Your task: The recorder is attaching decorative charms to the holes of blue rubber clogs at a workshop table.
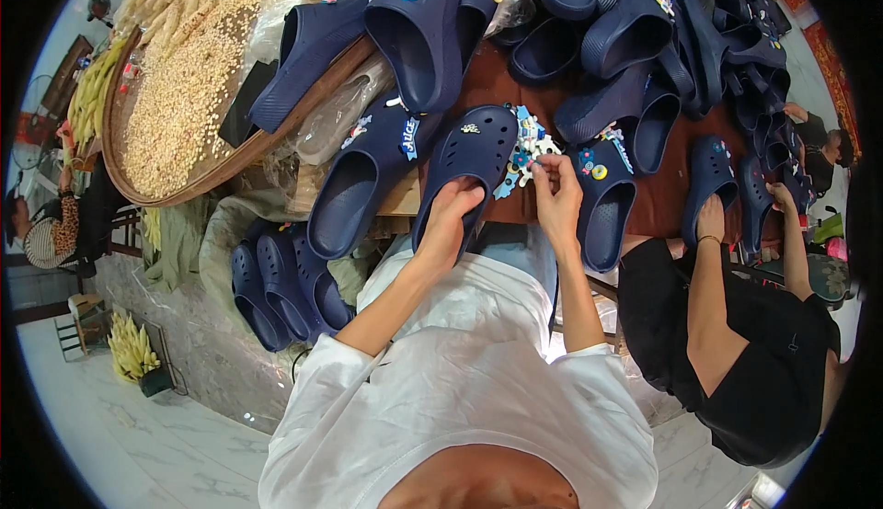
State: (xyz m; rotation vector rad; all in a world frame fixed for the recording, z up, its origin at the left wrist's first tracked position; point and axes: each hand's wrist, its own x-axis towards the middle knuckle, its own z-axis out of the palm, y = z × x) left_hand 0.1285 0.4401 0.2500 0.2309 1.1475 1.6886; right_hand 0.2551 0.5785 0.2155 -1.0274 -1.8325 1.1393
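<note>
My left hand point(449, 218) is inside the opening of a navy blue clog point(478, 146), thumb over its upper edge, holding it toe away from me. Holes dot the clog's top, and one small pale charm sits near its toe. To its right lies a cluster of white, blue and yellow shoe charms point(526, 141). At the cluster's near right edge my right hand point(559, 198) has its fingertips pinched together; whatever is between them is hidden. Decorated navy clogs flank my hands: one point(354, 201) on the left, another point(607, 210) on the right.
A round woven tray point(115, 141) of corn kernels stands at the left, with a clog point(317, 45) across its rim. Many clogs are heaped on the brown table point(658, 201). Several undecorated clogs point(287, 279) sit lower left. At right, a co-worker in black point(754, 353) handles clogs.
</note>
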